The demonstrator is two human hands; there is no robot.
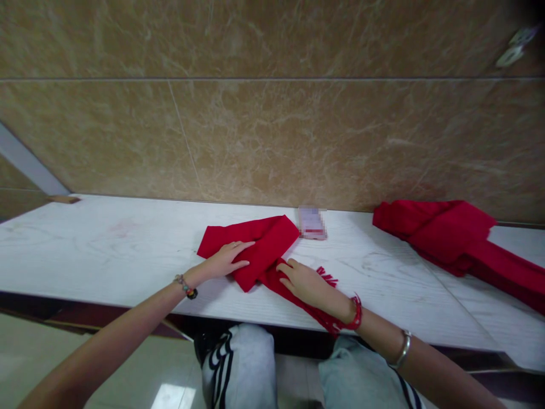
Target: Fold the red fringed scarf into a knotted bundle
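Note:
A red scarf (272,241) lies folded across itself on the white counter, its fringe (327,276) showing near my right wrist. My left hand (225,258) rests flat on the folded left part, fingers stretched out and apart. On the narrower strip that runs down toward the counter's front edge, my right hand (302,281) has its fingers curled at the strip's upper edge, taking hold of the cloth. My right forearm hides part of that strip and its end.
The white counter (106,250) runs along a brown marbled wall (272,136). Behind the scarf lies a small blurred pinkish object (312,222). Another folded red cloth (443,233) lies at the right, its tail reaching the frame's edge. My knees (251,363) are below the front edge.

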